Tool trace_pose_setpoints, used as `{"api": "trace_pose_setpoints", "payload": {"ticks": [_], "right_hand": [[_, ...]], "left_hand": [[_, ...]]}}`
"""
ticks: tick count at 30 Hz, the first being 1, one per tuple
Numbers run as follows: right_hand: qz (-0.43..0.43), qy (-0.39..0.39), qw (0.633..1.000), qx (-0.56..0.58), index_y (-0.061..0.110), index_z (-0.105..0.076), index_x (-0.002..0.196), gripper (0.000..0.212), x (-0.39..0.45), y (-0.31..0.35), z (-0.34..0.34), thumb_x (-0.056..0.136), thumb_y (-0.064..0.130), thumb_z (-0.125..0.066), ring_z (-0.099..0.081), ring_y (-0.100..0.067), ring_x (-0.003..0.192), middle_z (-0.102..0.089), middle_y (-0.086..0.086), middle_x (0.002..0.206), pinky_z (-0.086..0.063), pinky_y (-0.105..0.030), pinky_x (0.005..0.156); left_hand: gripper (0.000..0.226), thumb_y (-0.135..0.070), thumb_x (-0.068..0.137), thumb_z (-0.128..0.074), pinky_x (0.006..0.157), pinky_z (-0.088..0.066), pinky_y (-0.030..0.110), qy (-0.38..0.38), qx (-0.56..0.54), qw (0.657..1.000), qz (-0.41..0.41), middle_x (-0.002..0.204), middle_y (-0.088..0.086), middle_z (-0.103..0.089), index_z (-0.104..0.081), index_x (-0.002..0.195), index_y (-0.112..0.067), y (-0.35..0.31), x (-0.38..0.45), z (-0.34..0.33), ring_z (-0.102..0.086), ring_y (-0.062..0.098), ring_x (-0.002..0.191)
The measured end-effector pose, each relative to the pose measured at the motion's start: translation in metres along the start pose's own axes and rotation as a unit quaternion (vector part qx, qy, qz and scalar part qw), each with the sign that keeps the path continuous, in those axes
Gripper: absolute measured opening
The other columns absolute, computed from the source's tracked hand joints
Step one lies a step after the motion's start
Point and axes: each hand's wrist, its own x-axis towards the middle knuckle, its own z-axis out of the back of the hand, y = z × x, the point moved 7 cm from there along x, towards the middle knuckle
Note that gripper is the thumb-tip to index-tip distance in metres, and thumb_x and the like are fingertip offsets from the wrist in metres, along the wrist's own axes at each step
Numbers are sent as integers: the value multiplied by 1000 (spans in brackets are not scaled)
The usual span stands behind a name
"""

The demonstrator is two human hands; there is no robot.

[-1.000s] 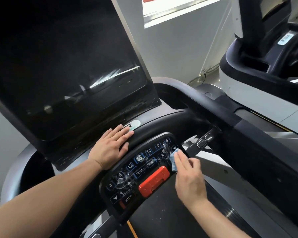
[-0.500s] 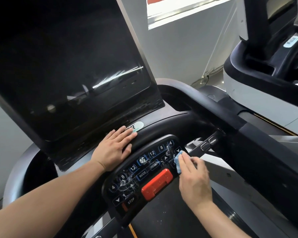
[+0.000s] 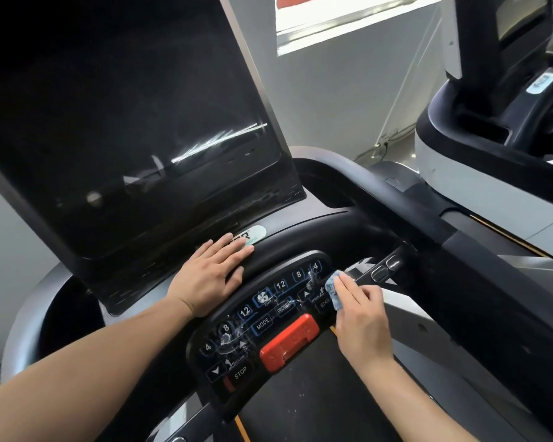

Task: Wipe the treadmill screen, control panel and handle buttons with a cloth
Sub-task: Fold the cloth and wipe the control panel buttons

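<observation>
Under your right hand (image 3: 361, 317) fingers: blue cloth (image 3: 332, 290) pinched, pressed on right end of control panel (image 3: 262, 323), near speed keys. Keep pad flat; sweep leftward through droplets toward STOP. Avoid red stop key (image 3: 289, 341). Left hand (image 3: 213, 275): fingers straight, flat on console below screen (image 3: 125, 122), bracing.

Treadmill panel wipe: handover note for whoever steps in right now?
Left hand: flat on the console ledge below the screen, holds nothing.
Right hand: presses the blue cloth on the right end of the control panel.
Done: cannot tell for the screen; it shows streaky glare.
Left: droplets still sit on the panel's left buttons near the STOP key; the handle buttons are not yet touched by the cloth.
</observation>
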Motion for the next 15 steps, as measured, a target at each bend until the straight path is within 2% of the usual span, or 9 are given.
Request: {"api": "trace_pose_setpoints", "payload": {"ticks": [1, 4, 5, 8, 9, 12, 13, 15], "right_hand": [[-4, 11, 1000, -6, 1, -65, 137, 56, -2, 6, -6, 81, -8, -68, -45, -24, 90, -63, -4, 142, -53, -32, 81], [133, 41, 990, -27, 2, -62, 142, 49, -14, 33, -14, 93, 0, -54, -47, -24, 92, -61, -7, 147, -52, -32, 88], [136, 43, 989, -21, 4, -63, 141, 48, -8, 27, -12, 95, 0, -54, -47, -23, 92, -62, -4, 147, -51, -31, 89], [31, 12, 999, -2, 1, -66, 137, 55, 9, 6, -7, 83, -7, -68, -46, -23, 91, -63, -4, 144, -50, -29, 85], [36, 21, 999, -5, -1, -65, 137, 55, 4, 14, -12, 82, -7, -67, -45, -23, 91, -63, -7, 144, -52, -30, 83], [144, 44, 988, -24, 1, -61, 143, 50, -7, 30, -16, 93, 1, -58, -47, -22, 94, -60, -7, 149, -53, -29, 87], [126, 45, 991, -20, 3, -62, 143, 50, -2, 19, -16, 93, 1, -57, -47, -23, 93, -60, -4, 150, -51, -28, 88], [35, 22, 999, 0, 4, -63, 142, 53, 8, 3, -12, 89, -3, -61, -45, -24, 91, -60, -3, 149, -47, -26, 86]], "left_hand": [[53, -51, 108, -32, 128, -25, 45, 0, 0, 1000, 1, 166, -13, -37, -39, 159, -39, -1, -1, 0, -24, 14, 158], [53, -51, 108, -31, 128, -25, 46, -3, -1, 1000, 0, 166, -12, -37, -39, 159, -39, 0, -2, 1, -24, 14, 158], [54, -51, 108, -31, 128, -25, 45, -2, -2, 1000, 0, 166, -12, -37, -38, 159, -39, 0, -1, 2, -24, 14, 158], [54, -51, 108, -31, 128, -24, 45, 5, 2, 1000, 2, 166, -12, -37, -38, 160, -39, -1, 0, 1, -23, 14, 159], [54, -51, 108, -31, 128, -25, 45, 4, 2, 1000, 2, 166, -12, -37, -39, 160, -39, -1, -1, 1, -24, 14, 158], [54, -51, 107, -31, 128, -25, 46, -2, -1, 1000, 0, 166, -12, -37, -39, 159, -39, 0, -2, 2, -23, 14, 159], [54, -51, 107, -31, 128, -25, 46, -1, -2, 1000, 0, 166, -12, -38, -39, 159, -39, 0, -1, 3, -23, 14, 159], [54, -50, 107, -32, 128, -26, 46, 2, 0, 1000, 1, 165, -12, -38, -40, 159, -39, -2, 0, 2, -25, 14, 158]]}}
